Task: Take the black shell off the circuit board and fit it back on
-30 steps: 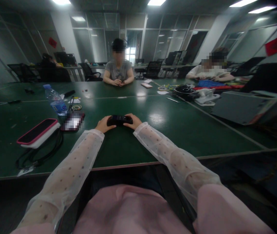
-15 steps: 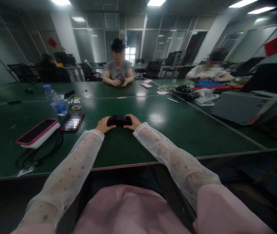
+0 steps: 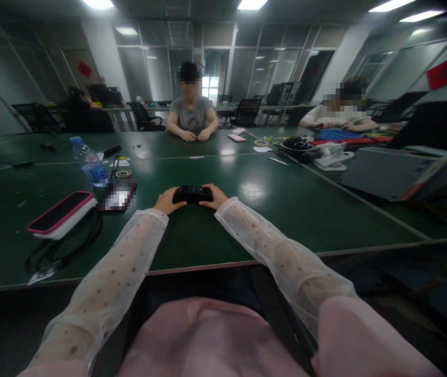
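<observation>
A black handheld device with a dark, faintly lit screen [image 3: 194, 192] is in front of me, low over the green table or resting on it; I cannot tell which. My left hand [image 3: 169, 201] grips its left end, with the thumb along the near edge. Round the right end closes my right hand [image 3: 215, 197], its thumb also on the near side. The fingers behind the device are partly hidden. Left of my hands lie a blurred-out phone-like item [image 3: 117, 197] and a pink-rimmed white case with a dark top [image 3: 64, 213].
A plastic water bottle [image 3: 89, 163] leans at the left, near a tape roll [image 3: 123, 173]. A black cord [image 3: 84, 243] lies by the case. Rightward are a pen [image 3: 278, 161], cables [image 3: 296, 145] and a grey box [image 3: 392, 173]. Across the green table [image 3: 286, 220] sit two people.
The person opposite has lowered their hands to the tabletop. My hands and the black handheld device have not visibly moved.
</observation>
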A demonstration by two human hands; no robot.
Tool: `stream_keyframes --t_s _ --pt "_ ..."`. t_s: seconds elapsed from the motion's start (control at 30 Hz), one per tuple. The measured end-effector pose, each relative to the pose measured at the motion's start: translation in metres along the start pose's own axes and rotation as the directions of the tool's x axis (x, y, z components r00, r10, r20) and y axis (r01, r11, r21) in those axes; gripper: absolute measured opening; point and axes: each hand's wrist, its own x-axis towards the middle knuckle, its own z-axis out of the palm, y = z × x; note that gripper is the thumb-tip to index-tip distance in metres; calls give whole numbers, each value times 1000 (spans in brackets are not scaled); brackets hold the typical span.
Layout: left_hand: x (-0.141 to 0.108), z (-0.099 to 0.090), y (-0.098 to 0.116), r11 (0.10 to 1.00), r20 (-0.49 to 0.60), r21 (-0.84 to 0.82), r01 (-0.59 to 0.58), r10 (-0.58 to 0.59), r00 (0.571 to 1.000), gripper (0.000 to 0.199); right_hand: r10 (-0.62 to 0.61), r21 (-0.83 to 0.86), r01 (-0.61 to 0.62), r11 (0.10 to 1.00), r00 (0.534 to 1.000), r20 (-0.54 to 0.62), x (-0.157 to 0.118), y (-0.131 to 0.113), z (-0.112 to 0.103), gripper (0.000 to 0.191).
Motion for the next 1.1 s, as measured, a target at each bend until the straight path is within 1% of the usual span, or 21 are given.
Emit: stream_keyframes --t_s 0.2,0.33,0.4,0.47,0.6,0.67,0.8,0.93,1.0,1.1 --pt "0 1 -1 999 -13 -15 -31 31 999 67 19 6 -19 1000 1000 -1 -1 -1 0 65" --pt "0 1 -4 997 -20 -53 -51 50 999 65 2 -5 -2 1000 1000 16 0 0 0 65" --pt "1 2 -6 993 -17 -113 -47 45 999 65 -12 -9 12 1000 1000 23 1 0 -1 63" --pt "3 2 -8 975 -8 -219 -34 33 999 67 -24 -6 24 1000 999 27 1 1 -1 62" --pt "4 -1 -4 902 -9 -431 -18 16 1000 67 -31 10 31 999 998 50 2 2 -3 61" --pt "4 -4 0 878 -8 -478 0 -5 1000 65 -31 12 30 999 997 70 2 2 -4 61" --pt "3 -9 6 865 10 -501 24 -22 1000 59 -17 -3 18 1000 996 89 1 2 -4 62" --pt "3 -8 4 848 18 -530 5 5 1000 59 10 -56 -7 998 999 53 0 -2 -3 65" --pt "3 -7 3 845 23 -534 9 4 1000 59 31 -75 -30 997 999 10 -1 -5 -2 66" --pt "3 -7 2 843 29 -537 21 -7 1000 59 89 -83 -97 992 992 -89 -2 -8 -2 64"
